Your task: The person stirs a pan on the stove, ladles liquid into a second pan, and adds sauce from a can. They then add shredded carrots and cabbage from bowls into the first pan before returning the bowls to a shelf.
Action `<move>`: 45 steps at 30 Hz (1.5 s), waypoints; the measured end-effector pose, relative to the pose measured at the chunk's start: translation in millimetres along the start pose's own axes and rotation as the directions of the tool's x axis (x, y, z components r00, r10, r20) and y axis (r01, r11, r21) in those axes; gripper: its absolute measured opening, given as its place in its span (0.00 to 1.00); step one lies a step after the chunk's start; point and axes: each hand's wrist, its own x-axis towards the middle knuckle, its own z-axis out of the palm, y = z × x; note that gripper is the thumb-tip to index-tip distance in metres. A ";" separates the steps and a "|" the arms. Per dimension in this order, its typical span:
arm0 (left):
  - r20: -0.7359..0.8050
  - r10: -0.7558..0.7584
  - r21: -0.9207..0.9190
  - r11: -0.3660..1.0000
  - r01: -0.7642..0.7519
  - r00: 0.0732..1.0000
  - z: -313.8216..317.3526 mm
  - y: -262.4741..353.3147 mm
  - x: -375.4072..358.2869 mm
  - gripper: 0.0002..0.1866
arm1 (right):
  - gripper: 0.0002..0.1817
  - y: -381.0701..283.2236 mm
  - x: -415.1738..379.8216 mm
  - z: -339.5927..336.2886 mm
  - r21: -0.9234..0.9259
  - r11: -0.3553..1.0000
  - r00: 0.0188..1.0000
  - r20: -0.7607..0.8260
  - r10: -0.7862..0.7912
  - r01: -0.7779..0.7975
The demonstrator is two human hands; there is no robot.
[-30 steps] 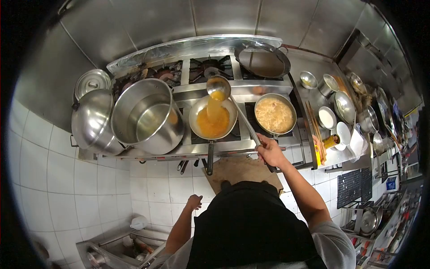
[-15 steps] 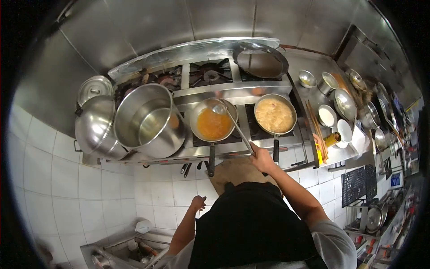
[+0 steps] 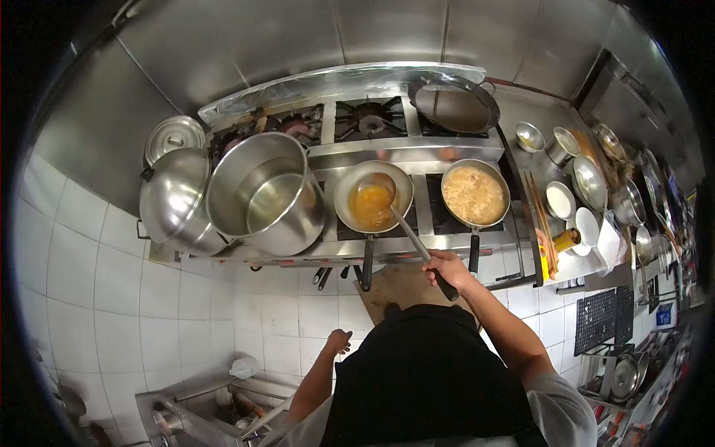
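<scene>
My right hand (image 3: 449, 271) is closed around the long handle of a ladle (image 3: 412, 237), near its dark grip end. The ladle's bowl is in the left frying pan (image 3: 403, 183), with orange sauce (image 3: 370, 207) in and around it. To the right of that pan, another frying pan (image 3: 509, 205) is full of a pale, bubbly broth-like food (image 3: 473, 195). Both pans sit on front burners, their black handles pointing toward me. Low beside my apron, away from the stove, hangs my left hand (image 3: 339, 342), its fingers curled with nothing visible in them.
Left of the pans stand a large stockpot (image 3: 313, 212) and a domed lidded pot (image 3: 173, 197). A dark wok (image 3: 491, 112) rests at the back right. On the right counter are chopsticks (image 3: 538, 212), a white bowl (image 3: 560, 200) and several metal bowls. A sink-like basin (image 3: 153, 410) is lower left.
The ladle's bowl has dipped and turned in the orange sauce, now holding some of it. My right hand has shifted along with the handle. The whole view has slid slightly.
</scene>
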 end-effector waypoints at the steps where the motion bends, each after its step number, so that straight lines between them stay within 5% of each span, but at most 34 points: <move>1: 0.000 0.015 0.011 1.000 -0.015 1.000 -0.8 1.2 -0.6 0.22 | 0.12 -3.9 -1.8 0.4 0.003 1.000 1.000 -0.007 -0.003 0.003; 9: -0.030 -0.264 -0.119 0.959 0.259 0.964 -24.2 64.5 -17.6 0.21 | 0.30 -37.4 -22.1 -0.6 -0.272 0.952 0.985 -0.053 -0.163 0.142; 21: 0.009 -0.308 -0.182 0.935 0.304 0.951 -25.6 64.5 12.0 0.24 | 0.34 -62.1 -69.2 13.9 -0.677 0.669 0.878 -0.070 -0.473 0.306; 22: 0.019 -0.280 -0.193 0.941 0.279 0.960 -21.1 52.6 19.4 0.25 | 0.33 -43.0 -56.6 5.4 -0.723 0.524 0.755 -0.006 -0.656 0.450; 24: 0.000 -0.272 -0.175 0.947 0.268 0.962 -15.2 44.5 16.3 0.27 | 0.31 -18.9 -43.4 11.4 -0.706 0.462 0.662 0.013 -0.749 0.537; 26: -0.030 -0.298 -0.171 0.942 0.289 0.954 -16.7 58.9 9.0 0.28 | 0.28 -1.4 -39.4 11.1 -0.724 0.555 0.779 -0.039 -0.625 0.409; 31: -0.049 -0.297 -0.139 0.948 0.288 0.954 -17.3 57.5 10.3 0.28 | 0.24 49.3 -13.8 -26.1 -0.928 0.277 0.812 0.043 -0.582 0.248; 32: -0.090 -0.301 -0.143 0.947 0.287 0.949 -15.0 58.0 11.5 0.28 | 0.26 51.1 -19.9 -27.4 -0.958 0.276 0.878 -0.061 -0.474 0.083; 33: 0.006 0.040 0.136 0.990 -0.040 0.999 -11.8 18.6 33.9 0.27 | 0.27 29.9 -31.6 -15.0 -0.918 0.397 0.933 -0.152 -0.326 -0.010; 35: 0.095 0.231 0.315 0.916 -0.249 0.968 -11.3 5.8 40.9 0.27 | 0.27 34.9 -35.2 -19.2 -0.903 0.393 0.859 -0.054 -0.509 0.176; 37: 0.043 0.022 0.165 0.986 -0.029 0.999 -10.8 9.9 34.5 0.26 | 0.30 24.8 -39.1 -19.8 -0.928 0.361 0.868 -0.109 -0.485 0.086; 38: 0.015 -0.062 0.100 0.993 0.060 0.998 -7.8 13.2 28.7 0.26 | 0.31 43.1 -26.0 -33.4 -0.929 0.305 0.771 -0.035 -0.636 0.210; 39: 0.016 -0.080 0.095 0.992 0.078 0.997 -5.5 13.7 28.7 0.26 | 0.31 47.5 -18.4 -39.3 -0.909 0.350 0.799 -0.033 -0.600 0.225; 42: 0.023 -0.083 0.112 0.990 0.080 0.996 -4.2 16.3 32.0 0.25 | 0.27 50.0 -12.6 -48.5 -0.851 0.302 0.678 0.084 -0.731 0.430; 43: 0.023 -0.084 0.120 0.989 0.081 0.996 -3.5 15.9 34.7 0.25 | 0.23 33.9 -27.0 -42.8 -0.605 0.713 0.891 -0.011 -0.453 0.355; 44: 0.024 -0.086 0.127 0.988 0.083 0.996 -1.8 18.8 38.1 0.24 | 0.20 23.1 -37.7 -39.5 -0.260 0.958 0.993 0.040 -0.112 0.119; 45: 0.024 -0.083 0.130 0.988 0.079 0.996 0.7 22.2 40.6 0.24 | 0.20 19.7 -44.3 -43.3 -0.257 0.959 0.992 0.032 -0.118 0.123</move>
